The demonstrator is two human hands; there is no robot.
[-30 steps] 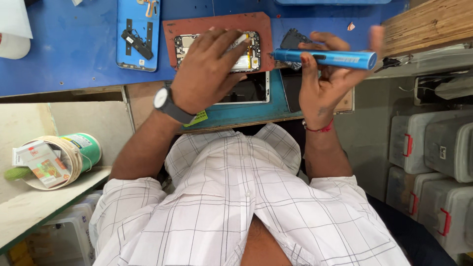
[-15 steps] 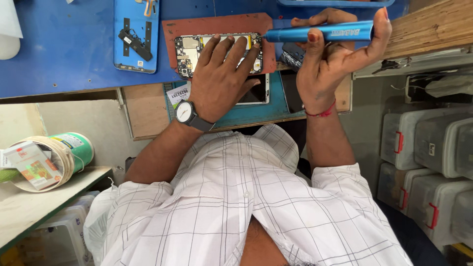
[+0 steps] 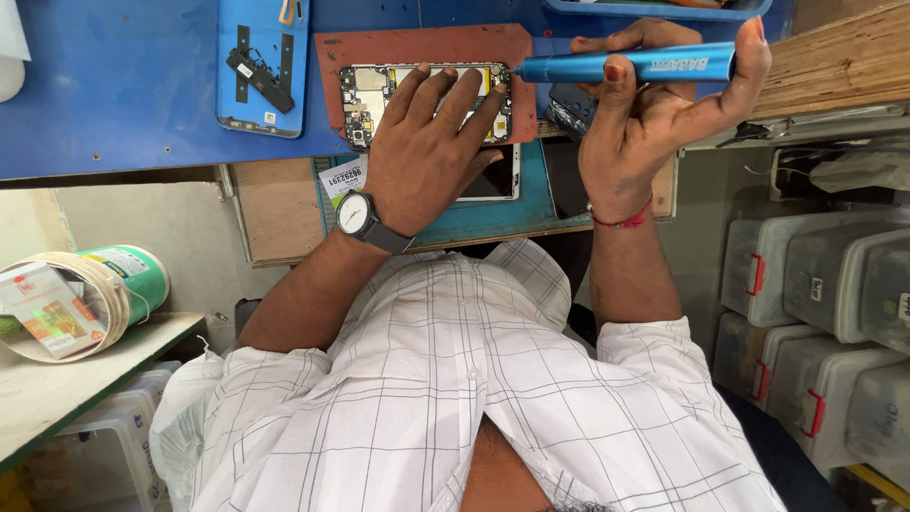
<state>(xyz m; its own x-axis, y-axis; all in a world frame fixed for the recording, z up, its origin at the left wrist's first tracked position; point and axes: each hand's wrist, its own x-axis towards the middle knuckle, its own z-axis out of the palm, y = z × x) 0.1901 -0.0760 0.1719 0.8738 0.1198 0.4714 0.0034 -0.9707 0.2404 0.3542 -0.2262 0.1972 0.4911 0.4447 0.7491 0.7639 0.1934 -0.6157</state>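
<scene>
An opened phone with its circuit board showing lies on a red-brown mat on the blue bench. My left hand, a watch on its wrist, lies flat on that phone with fingers spread and covers most of it. My right hand grips a blue electric screwdriver held level, its tip at the phone's right edge. A second phone with a dark screen lies partly under my left palm on a teal mat.
A blue phone back bearing black parts lies left of the mat. A wooden plank is at the top right, with clear lidded storage bins below it. A green bucket holding packets sits at the left on a shelf.
My right hand has carried the screwdriver farther over the bench and brought its tip to the phone's right edge. My left hand has stayed pressed on the phone.
</scene>
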